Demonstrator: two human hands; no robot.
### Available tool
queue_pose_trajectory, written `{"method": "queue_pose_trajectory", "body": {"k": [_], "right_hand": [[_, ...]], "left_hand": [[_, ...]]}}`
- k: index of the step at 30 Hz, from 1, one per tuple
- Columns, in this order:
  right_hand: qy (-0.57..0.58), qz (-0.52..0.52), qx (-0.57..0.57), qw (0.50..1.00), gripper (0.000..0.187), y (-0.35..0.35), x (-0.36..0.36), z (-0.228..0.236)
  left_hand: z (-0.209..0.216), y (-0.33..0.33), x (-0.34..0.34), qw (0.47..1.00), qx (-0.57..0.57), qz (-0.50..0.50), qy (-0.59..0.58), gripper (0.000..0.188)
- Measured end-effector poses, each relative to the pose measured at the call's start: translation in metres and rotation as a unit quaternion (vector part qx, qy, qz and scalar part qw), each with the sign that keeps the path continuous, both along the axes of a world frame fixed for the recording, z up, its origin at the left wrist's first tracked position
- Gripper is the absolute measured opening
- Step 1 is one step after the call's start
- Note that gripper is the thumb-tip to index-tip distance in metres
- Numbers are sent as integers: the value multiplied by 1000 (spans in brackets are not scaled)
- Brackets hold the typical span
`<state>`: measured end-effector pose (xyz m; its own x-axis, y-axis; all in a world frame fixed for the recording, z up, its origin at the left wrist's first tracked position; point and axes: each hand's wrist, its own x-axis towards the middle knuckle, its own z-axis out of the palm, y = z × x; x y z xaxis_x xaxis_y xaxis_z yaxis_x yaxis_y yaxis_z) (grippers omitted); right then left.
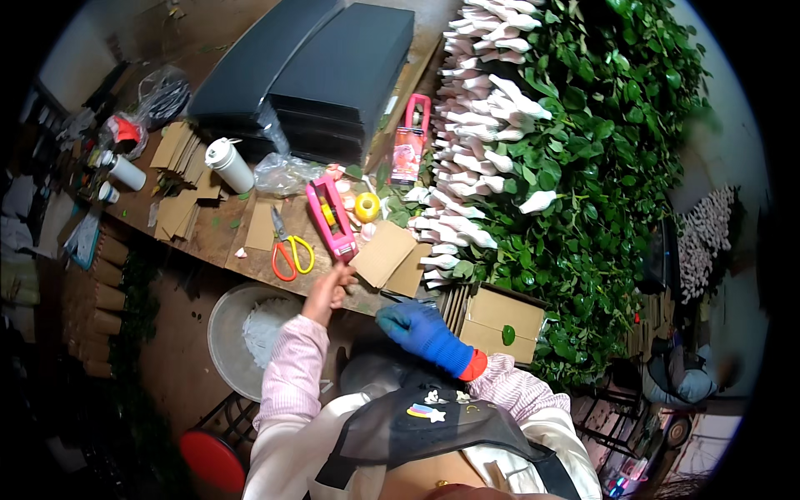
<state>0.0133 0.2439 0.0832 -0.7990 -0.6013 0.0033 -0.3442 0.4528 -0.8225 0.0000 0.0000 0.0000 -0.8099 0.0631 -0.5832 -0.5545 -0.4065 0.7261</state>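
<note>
My bare left hand (328, 293) is at the table's front edge, fingers curled, its fingertips at the near end of a pink tape dispenser (329, 218). Whatever it may pinch is too small to make out. My right hand (417, 329), in a blue glove with a red cuff, is closed in front of the table edge; its fingers hide what they may hold. Between and beyond the hands lie pieces of brown cardboard (384, 255). Left of the dispenser rest scissors (287, 248) with one orange and one yellow handle. A yellow tape roll (367, 207) sits right of the dispenser.
Wrapped white-headed flowers (467, 150) with leafy stems (600, 150) are piled along the right. Black sheets (342, 75) are stacked at the back. A white cup (229, 165) stands on the left. Below are a bucket (221, 342) and a red stool (212, 461).
</note>
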Motion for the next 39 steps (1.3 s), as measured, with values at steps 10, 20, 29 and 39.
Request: {"method": "queue_pose_trajectory", "body": {"k": [10, 20, 29, 39], "right_hand": [[-34, -14, 97, 995, 29, -8, 1, -16], [-395, -35, -235, 887, 27, 174, 87, 97], [-319, -406, -448, 730, 37, 300, 166, 14], [-448, -435, -348, 699, 27, 281, 194, -101]], "left_hand": [[-42, -4, -26, 806, -567, -85, 146, 25], [133, 164, -8, 705, -443, -170, 527, 7], [115, 406, -31, 415, -576, -303, 636, 21], [47, 436, -35, 396, -685, -238, 562, 52]]}}
